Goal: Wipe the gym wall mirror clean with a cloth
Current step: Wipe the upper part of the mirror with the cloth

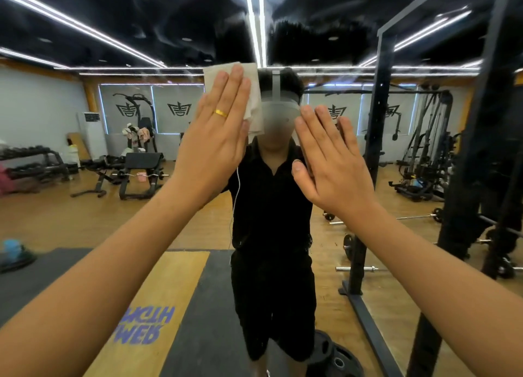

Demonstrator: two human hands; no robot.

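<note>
at head height, left hand [215, 139] and right hand [331, 164] are laid flat
a pale beige folded cloth [253, 93] is pressed by straight left fingers [236, 82] onto the large gym wall mirror [70, 116]; nothing is held by the open right.

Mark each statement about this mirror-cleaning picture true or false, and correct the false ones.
1. The left hand presses the cloth flat against the mirror. True.
2. The right hand grips a spray bottle. False: it holds nothing and its fingers are straight.
3. A gold ring sits on a finger of the left hand. True.
4. The cloth is dark blue. False: it is pale, off-white.
</note>
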